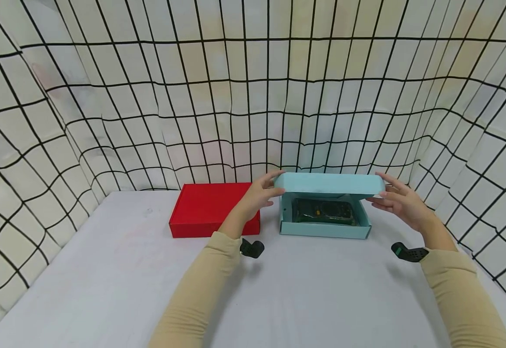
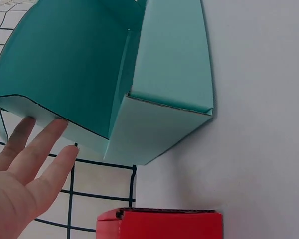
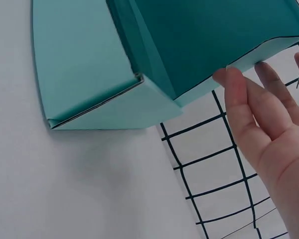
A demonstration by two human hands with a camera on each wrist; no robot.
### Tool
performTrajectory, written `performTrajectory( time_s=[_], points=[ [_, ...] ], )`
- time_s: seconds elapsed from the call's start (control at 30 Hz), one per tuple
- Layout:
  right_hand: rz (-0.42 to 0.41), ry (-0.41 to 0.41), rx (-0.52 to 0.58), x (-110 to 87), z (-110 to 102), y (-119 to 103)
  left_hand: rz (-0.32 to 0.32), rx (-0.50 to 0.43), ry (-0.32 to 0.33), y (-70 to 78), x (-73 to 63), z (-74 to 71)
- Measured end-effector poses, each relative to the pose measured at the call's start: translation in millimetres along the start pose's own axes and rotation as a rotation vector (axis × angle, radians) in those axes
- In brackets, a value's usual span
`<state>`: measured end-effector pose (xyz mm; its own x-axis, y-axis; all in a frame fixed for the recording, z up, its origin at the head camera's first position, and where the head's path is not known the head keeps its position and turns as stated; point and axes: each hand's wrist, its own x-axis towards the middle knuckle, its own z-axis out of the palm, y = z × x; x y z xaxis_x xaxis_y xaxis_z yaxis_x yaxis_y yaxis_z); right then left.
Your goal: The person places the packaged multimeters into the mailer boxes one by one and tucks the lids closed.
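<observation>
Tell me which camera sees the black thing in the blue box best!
The head view: it looks in under the raised lid, so the black thing shows lying inside the blue box. Neither the left wrist view nor the right wrist view shows it; there you see the box's walls and lid instead.

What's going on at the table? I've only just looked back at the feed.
A person has both hands at the raised lid of a light-blue box: the left grip touches its left end, the right grip its right end. The lid stands partly open, and a dark object lies inside. A closed red box sits to the left on the white table, partly hidden by the left arm.
</observation>
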<state>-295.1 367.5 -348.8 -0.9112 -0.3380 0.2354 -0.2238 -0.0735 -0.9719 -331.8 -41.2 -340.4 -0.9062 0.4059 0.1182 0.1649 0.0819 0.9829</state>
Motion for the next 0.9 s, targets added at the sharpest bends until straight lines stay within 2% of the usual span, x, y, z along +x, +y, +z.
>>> performTrajectory(
  time_s=[0.17,0.37,0.57,0.73,0.9],
  points=[
    [-0.050,-0.053,0.033,-4.1,-1.7,8.8,0.018,0.049,-0.012,-4.8,-5.3,-0.9],
    [-0.070,-0.066,0.055,-4.8,0.6,15.1,0.035,0.131,-0.003,-10.9,-12.1,-0.7],
    [-0.058,-0.070,0.068,-3.9,3.3,22.5,0.049,0.141,0.016,-16.4,-16.7,2.4],
    [-0.039,-0.057,0.024,-4.7,5.7,26.7,0.047,0.176,0.035,-18.5,-20.9,5.3],
    [-0.029,-0.054,-0.040,-6.3,5.2,27.7,0.061,0.252,0.055,-20.4,-23.2,7.6]
  ],
)
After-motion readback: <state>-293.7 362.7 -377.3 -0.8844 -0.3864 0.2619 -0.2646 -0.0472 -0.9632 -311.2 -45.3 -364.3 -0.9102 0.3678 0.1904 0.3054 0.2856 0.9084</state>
